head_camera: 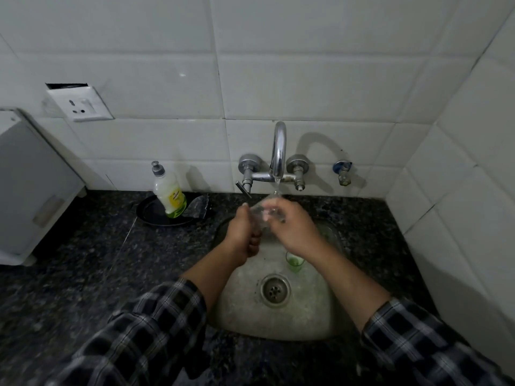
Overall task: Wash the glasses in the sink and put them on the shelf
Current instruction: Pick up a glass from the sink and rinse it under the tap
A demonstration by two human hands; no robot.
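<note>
The right hand was curled over a clear drinking glass, its fingers wrapped round the far side. The left hand gripped the same glass from the other end with bent fingers. The glass hung between them over the back of the dull steel sink, right under the stream from the curved chrome tap. Lower in the basin, a small second glass with a green-tinted base stood upright near the round drain, below the right wrist. Off to the left, a yellow-green dish soap bottle leaned in a black round pan on the speckled dark granite counter.

Wet glass is slick. A loosened grip would likely have dropped it onto the steel, or onto the standing glass below.

The held glass was blurred. It seemed to lie nearly on its side, its long axis running hand to hand. Which end was the mouth could not be told.
</note>
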